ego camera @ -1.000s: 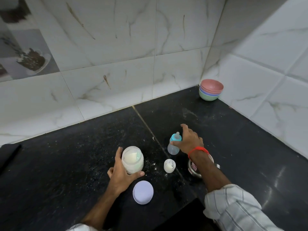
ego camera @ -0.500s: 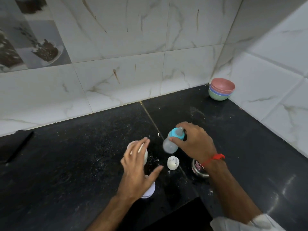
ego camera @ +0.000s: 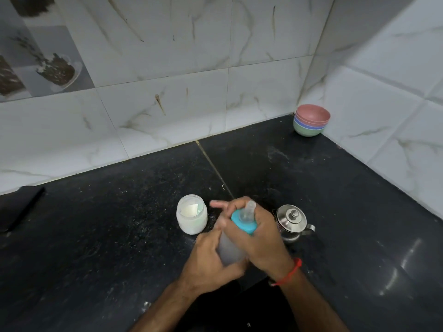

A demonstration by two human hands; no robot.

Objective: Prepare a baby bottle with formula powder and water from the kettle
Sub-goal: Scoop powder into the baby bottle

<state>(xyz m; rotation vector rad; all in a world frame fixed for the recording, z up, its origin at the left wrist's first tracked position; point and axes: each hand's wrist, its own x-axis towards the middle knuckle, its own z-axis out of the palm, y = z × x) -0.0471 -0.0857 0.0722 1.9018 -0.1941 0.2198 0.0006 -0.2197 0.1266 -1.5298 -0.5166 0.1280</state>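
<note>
Both hands hold a clear baby bottle point(ego camera: 231, 250) above the black counter, tilted with its teat pointing away from me. My left hand point(ego camera: 211, 257) wraps the bottle's body from below. My right hand point(ego camera: 261, 238) grips the blue collar point(ego camera: 243, 222) near the teat. An open jar of white formula powder point(ego camera: 191, 218) stands just left of the hands. A small steel kettle point(ego camera: 291, 222) with a knobbed lid sits right of them. The jar's lid and the small white cap are hidden behind my hands.
Stacked coloured bowls point(ego camera: 311, 123) sit in the far right corner where the tiled walls meet. Spilled powder speckles the black counter point(ego camera: 96, 236). A dark flat object point(ego camera: 19, 207) lies at the left edge.
My right hand lifted the bottle off the counter and brought it toward me. My left hand let go of the powder jar and took hold of the bottle's body.
</note>
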